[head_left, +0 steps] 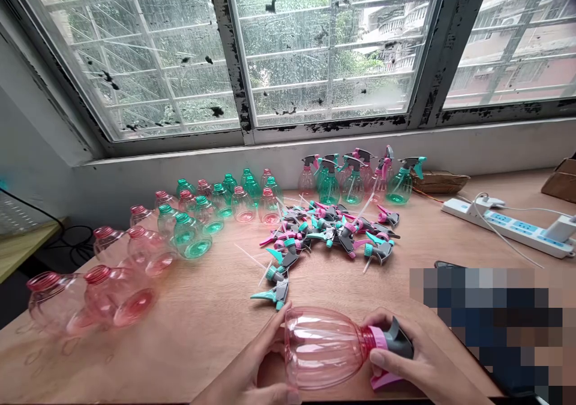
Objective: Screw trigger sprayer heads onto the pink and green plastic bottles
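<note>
Left hand (pixel 254 366) was cupped round the base of a clear pink bottle (pixel 326 348), thumb on the near side & fingers on the far side. Right hand (pixel 423 354) gripped a grey/pink spray head (pixel 399 340) btwn thumb & fingers, w/ its pink collar (pixel 378 336) at the bottle's neck; some thread showed, couldn't tell how tight. Bottle was on its side, base left, neck right, over the near edge of the counter (pixel 202 339), approx. mid; couldn't tell if it touched the wood.

Just far of it: loose pile of spray heads (pixel 330 234), pink/teal/grey, w/ thin white tubes. Left: open bottles (pixel 192 240), pink & green, upright, strung from near left to far mid. Far, behind pile: bottles w/ heads on (pixel 330 188), standing close together. Far right: white power strip (pixel 508 228) w/ plugs & cables, plus brown parcel (pixel 441 182). Near right was pixelated, contents unreadable.
</note>
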`<move>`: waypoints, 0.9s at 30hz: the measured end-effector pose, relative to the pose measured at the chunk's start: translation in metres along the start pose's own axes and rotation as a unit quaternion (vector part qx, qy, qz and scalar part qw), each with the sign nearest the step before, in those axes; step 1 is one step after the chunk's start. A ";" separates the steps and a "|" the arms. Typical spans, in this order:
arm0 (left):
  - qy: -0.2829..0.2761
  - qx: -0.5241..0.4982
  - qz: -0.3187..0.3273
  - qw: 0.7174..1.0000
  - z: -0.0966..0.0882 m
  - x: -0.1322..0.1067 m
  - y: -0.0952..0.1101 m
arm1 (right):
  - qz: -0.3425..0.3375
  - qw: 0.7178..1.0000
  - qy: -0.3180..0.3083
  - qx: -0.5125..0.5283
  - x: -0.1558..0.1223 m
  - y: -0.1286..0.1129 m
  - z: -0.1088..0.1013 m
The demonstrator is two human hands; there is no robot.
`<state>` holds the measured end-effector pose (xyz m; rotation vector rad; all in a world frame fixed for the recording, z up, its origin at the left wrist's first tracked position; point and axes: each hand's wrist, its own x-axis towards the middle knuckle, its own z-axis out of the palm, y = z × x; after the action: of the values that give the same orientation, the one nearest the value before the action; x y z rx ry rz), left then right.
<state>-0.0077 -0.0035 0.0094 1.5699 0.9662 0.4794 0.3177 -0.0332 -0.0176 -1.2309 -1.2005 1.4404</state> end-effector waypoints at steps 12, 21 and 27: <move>-0.001 -0.007 -0.001 1.000 0.000 0.000 0.004 | 0.002 1.000 -0.011 0.018 0.000 0.000 0.001; -0.007 -0.007 -0.008 1.000 -0.001 0.000 0.001 | 0.024 0.999 -0.015 0.035 -0.001 -0.003 0.002; -0.005 -0.007 -0.012 1.000 0.000 0.000 0.001 | 0.032 0.998 -0.014 0.042 -0.002 -0.003 0.002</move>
<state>-0.0075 -0.0030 0.0100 1.5443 0.9711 0.4615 0.3156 -0.0347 -0.0140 -1.2048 -1.1156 1.5452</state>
